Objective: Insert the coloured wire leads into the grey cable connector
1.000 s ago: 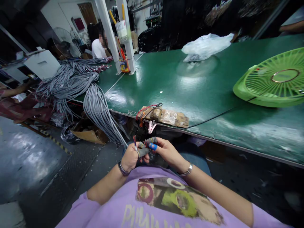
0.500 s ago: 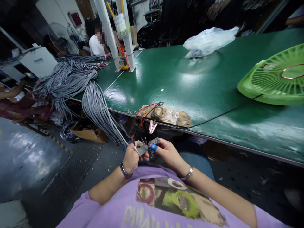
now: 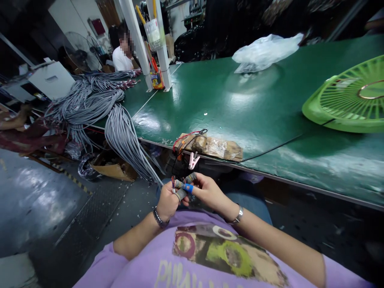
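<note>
My left hand (image 3: 169,201) is closed on the end of a grey cable (image 3: 156,178), whose thin coloured wires (image 3: 173,181) stick up above the fingers. Close against it, my right hand (image 3: 207,193) pinches at the wire ends, its fingers closed; what lies between the fingertips is too small to see fully. Grey wraps cover some fingertips on both hands, and a blue band (image 3: 188,188) circles my right thumb. The cable runs back to a large bundle of grey cables (image 3: 124,136) hanging over the table edge.
On the green table (image 3: 252,104) lie a taped wooden board (image 3: 223,149) with a pink clip (image 3: 193,161) at its edge, a green fan (image 3: 348,100) and a clear plastic bag (image 3: 267,52). A cardboard box (image 3: 115,170) stands below. A person in white (image 3: 121,60) sits behind.
My right thumb and fingers have moved left, closer over my left fingertips and the wires. The coloured wires have shifted slightly to the right. My left hand keeps hold of the cable.
</note>
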The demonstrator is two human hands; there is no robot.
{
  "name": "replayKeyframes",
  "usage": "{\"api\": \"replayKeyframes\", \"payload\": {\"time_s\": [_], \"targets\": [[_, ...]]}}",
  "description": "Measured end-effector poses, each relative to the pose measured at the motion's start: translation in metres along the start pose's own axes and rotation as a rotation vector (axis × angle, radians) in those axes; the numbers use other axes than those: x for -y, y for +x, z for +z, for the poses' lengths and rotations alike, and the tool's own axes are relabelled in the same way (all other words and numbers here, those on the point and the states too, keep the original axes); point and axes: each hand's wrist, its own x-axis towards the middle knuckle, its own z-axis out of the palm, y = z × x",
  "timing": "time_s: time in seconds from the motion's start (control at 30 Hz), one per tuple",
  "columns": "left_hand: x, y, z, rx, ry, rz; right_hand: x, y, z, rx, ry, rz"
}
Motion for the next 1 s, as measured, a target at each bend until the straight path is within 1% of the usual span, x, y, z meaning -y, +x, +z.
{"api": "replayKeyframes", "payload": {"time_s": [0.1,0.13,0.27,0.33,0.43,0.6,0.8,0.9,1.0], "targets": [[0.002,0.000,0.000,-0.002,0.018,0.008,-0.001,-0.001,0.003,0.047,0.107,0.012],[0.003,0.000,0.000,-0.001,0.019,0.017,-0.002,-0.001,0.003,0.030,0.117,0.004],[0.004,0.000,0.002,-0.024,0.000,0.076,-0.011,-0.002,0.002,-0.125,0.078,-0.030],[0.005,0.000,0.002,-0.049,-0.015,0.103,-0.014,-0.002,0.002,-0.151,0.081,-0.030],[0.006,0.000,0.004,-0.067,-0.046,0.116,-0.013,-0.002,0.002,-0.151,0.105,-0.027],[0.004,0.000,0.003,-0.098,-0.076,0.110,-0.010,-0.004,0.003,-0.180,0.113,-0.036],[0.002,0.000,0.001,-0.095,-0.085,0.107,-0.011,-0.004,0.001,-0.164,0.116,-0.025],[0.001,0.001,-0.001,-0.101,-0.116,0.101,-0.013,-0.005,-0.004,-0.204,0.144,-0.030],[-0.002,0.005,-0.007,-0.045,-0.154,0.064,-0.018,-0.004,-0.012,-0.274,0.266,-0.030]]}}
